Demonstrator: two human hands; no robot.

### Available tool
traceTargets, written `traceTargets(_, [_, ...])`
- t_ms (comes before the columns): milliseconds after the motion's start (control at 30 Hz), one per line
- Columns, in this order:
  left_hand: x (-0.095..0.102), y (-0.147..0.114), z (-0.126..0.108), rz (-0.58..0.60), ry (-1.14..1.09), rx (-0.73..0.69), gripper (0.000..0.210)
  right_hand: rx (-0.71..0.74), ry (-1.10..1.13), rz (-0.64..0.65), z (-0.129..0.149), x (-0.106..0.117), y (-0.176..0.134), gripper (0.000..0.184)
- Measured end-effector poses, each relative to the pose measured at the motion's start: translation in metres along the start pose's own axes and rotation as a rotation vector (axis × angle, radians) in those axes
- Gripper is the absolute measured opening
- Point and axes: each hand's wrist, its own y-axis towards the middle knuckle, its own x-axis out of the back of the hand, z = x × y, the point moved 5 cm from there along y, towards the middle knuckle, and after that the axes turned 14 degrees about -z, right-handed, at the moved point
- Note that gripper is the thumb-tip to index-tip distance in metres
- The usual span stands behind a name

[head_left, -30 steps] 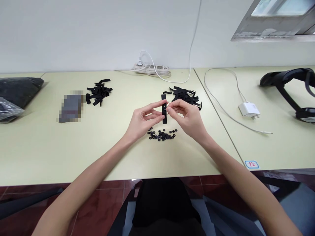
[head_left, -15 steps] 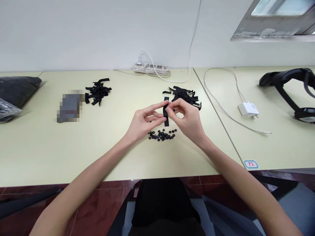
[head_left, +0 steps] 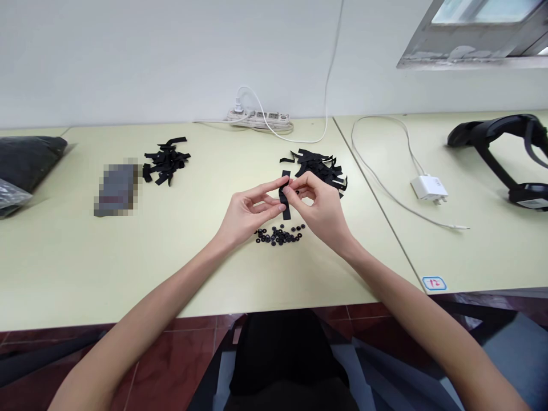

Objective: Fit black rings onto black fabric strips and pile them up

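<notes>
A short black fabric strip (head_left: 286,213) stands roughly lengthwise away from me, held just above the table between both hands. My left hand (head_left: 245,212) pinches it from the left, thumb near its lower end and index finger near the upper. From the right, the thumb and index finger of my right hand (head_left: 324,206) close on the strip's middle; whether a small piece is between them I cannot tell. Just below lie several small black round pieces with centre holes or dimples (head_left: 279,236). Behind my right hand is a pile of black strips (head_left: 319,164).
Another pile of black strips (head_left: 166,162) lies at the left, beside a blurred-out dark object (head_left: 117,188). A dark plastic bag (head_left: 29,165) is far left. A power strip (head_left: 260,119) sits by the wall; a white charger (head_left: 428,187) with cable and a black headset (head_left: 492,148) are right.
The whole view has shifted slightly. Both hands stay on the black strip in nearly the same pose, with the right fingertips still at its middle.
</notes>
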Motion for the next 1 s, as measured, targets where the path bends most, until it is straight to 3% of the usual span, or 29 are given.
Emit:
traceTargets(167, [0.001,0.000,0.001,0.002,-0.020,-0.010,0.054,-0.052,0.041,0.064,-0.007,-0.004,0.000,0.022])
traceTargets(300, [-0.001,0.000,-0.002,0.031,-0.007,-0.056,0.053,0.017,0.053,0.061,-0.006,-0.004,0.001,0.025])
traceTargets(400, [-0.002,0.000,-0.009,0.035,0.014,-0.142,0.052,0.217,-0.033,-0.012,0.003,0.001,0.002,0.017])
traceTargets(533, [0.005,-0.001,-0.025,-0.138,0.111,-0.262,0.031,0.678,-0.198,-0.167,0.022,0.011,0.000,0.017])
traceTargets(600, [0.005,-0.001,-0.026,-0.117,0.092,-0.164,0.022,0.879,-0.250,-0.173,0.025,0.013,-0.002,0.015])
traceTargets(733, [-0.006,-0.004,-0.014,0.120,-0.139,0.237,0.043,1.085,-0.327,-0.072,0.021,0.014,-0.005,0.012])
traceTargets(867, [-0.008,-0.005,-0.002,0.143,-0.300,0.489,0.045,1.149,-0.388,0.012,0.018,0.015,-0.007,0.019])
traceTargets(1000, [-0.005,-0.004,0.005,0.142,-0.293,0.583,0.037,1.108,-0.372,0.076,0.016,0.017,-0.007,0.028])
